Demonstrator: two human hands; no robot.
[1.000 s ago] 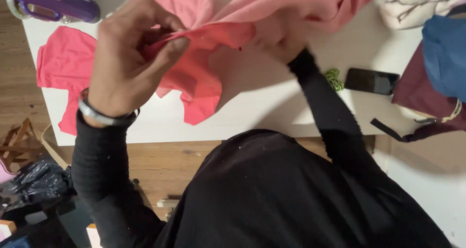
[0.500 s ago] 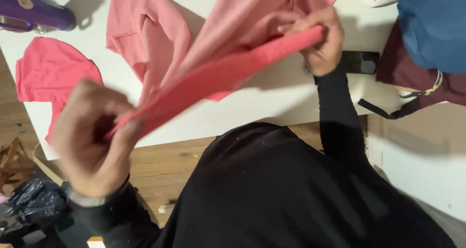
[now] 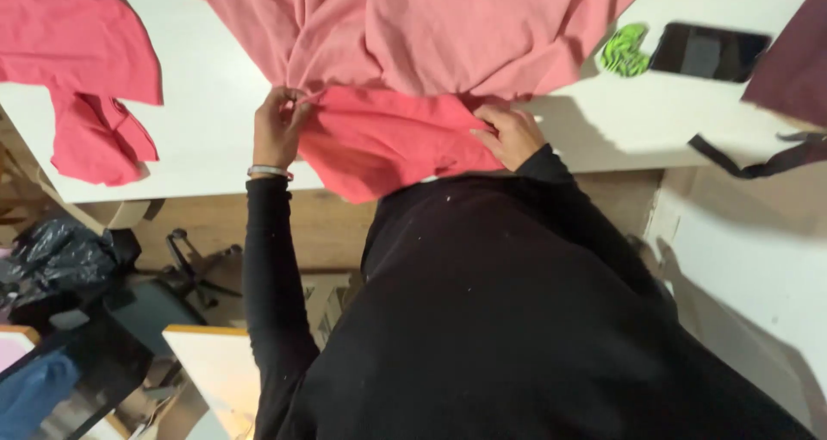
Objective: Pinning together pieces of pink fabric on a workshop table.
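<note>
- A white tabletop [image 3: 215, 104] is seen from above, with wood floor and clutter below its near edge: a black bag [image 3: 60, 255] at lower left, plus some dark gear that can't really be made out.
- A big pink garment [image 3: 431, 26] is spread over the middle of the tabletop, bunched toward the near edge, with a brighter coral flap [image 3: 388, 143] hanging just over that edge.
- The left hand [image 3: 277, 130] is closed in a pinch on the garment's left fold, fingers curled tight around the cloth. A bracelet [image 3: 269, 172] is worn at that wrist.
- The right hand [image 3: 510, 134] is laid on the coral flap at its right side, fingers bent and pressed into the fabric; whether cloth is actually gripped underneath can't be told.
- Both arms are covered in black sleeves, and the black torso fills most of the lower view.
- A second pink piece [image 3: 77, 69] is lying at the far left, well apart from the hands.
- Off to the right, a green patterned bit [image 3: 624, 50] is sitting just beside a dark phone [image 3: 708, 50].
- A maroon cloth [image 3: 797, 61] with a dark strap [image 3: 749, 160] is found at the right edge.
</note>
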